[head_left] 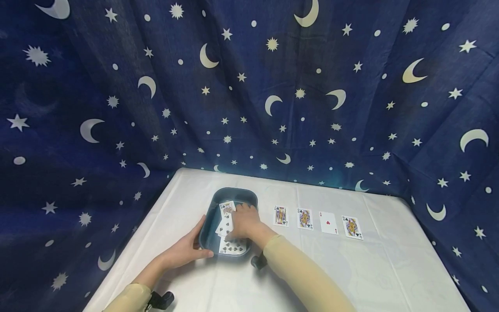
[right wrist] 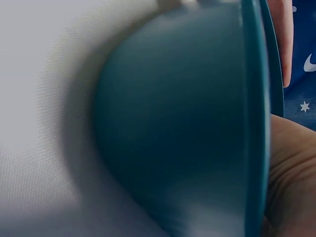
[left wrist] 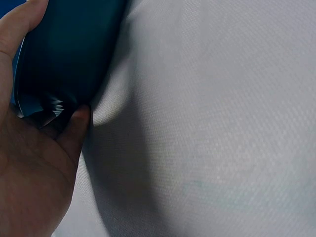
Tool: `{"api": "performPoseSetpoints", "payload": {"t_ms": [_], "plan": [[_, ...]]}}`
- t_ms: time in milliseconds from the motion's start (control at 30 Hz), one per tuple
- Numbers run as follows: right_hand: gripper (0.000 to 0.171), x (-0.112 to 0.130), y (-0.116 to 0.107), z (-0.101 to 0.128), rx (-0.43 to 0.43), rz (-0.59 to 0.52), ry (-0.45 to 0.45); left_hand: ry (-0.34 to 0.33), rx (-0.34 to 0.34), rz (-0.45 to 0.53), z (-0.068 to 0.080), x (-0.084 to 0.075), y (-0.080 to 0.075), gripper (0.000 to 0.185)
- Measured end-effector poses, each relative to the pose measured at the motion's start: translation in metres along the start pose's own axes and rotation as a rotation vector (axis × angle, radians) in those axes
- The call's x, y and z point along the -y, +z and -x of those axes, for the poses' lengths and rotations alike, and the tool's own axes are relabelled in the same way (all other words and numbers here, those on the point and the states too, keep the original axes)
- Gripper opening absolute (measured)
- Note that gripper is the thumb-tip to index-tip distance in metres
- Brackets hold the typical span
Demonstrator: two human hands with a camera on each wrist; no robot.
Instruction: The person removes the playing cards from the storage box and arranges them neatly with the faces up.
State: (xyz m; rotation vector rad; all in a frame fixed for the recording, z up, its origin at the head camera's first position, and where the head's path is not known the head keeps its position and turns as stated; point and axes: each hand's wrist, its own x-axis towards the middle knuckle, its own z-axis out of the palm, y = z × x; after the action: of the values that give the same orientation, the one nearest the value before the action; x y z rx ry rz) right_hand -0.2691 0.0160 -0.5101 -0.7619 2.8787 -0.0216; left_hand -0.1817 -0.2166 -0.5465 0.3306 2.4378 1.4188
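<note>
A dark teal rectangular tub (head_left: 210, 216) stands on the left part of the table, with several playing cards inside. My left hand (head_left: 183, 251) grips its near left corner, thumb at the rim; the left wrist view has the fingers around the tub's outside. My right hand (head_left: 245, 222) reaches down inside the tub over the cards, its thumb toward the near left. A face card (head_left: 227, 209) and a spade card (head_left: 232, 247) show beside it. I cannot tell whether the right fingers pinch a card. In the right wrist view the tub's wall (right wrist: 182, 123) hides most of that hand.
To the tub's right, a row of separate face-up cards lies on the white tablecloth (head_left: 312, 268): a face card (head_left: 280, 216), a queen (head_left: 305, 219), an ace of hearts (head_left: 328, 222) and another face card (head_left: 352, 227). A dark blue star-and-moon curtain (head_left: 249, 108) hangs behind the table.
</note>
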Motion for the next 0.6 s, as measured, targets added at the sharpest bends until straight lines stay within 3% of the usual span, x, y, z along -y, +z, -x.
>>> {"api": "performPoseSetpoints", "payload": {"t_ms": [600], "plan": [[0.090, -0.0005, -0.0012, -0.0034, -0.010, -0.058, 0.021, -0.011, -0.006, 0.012, 0.0006, -0.0016, 0.0011, 0.122]]}}
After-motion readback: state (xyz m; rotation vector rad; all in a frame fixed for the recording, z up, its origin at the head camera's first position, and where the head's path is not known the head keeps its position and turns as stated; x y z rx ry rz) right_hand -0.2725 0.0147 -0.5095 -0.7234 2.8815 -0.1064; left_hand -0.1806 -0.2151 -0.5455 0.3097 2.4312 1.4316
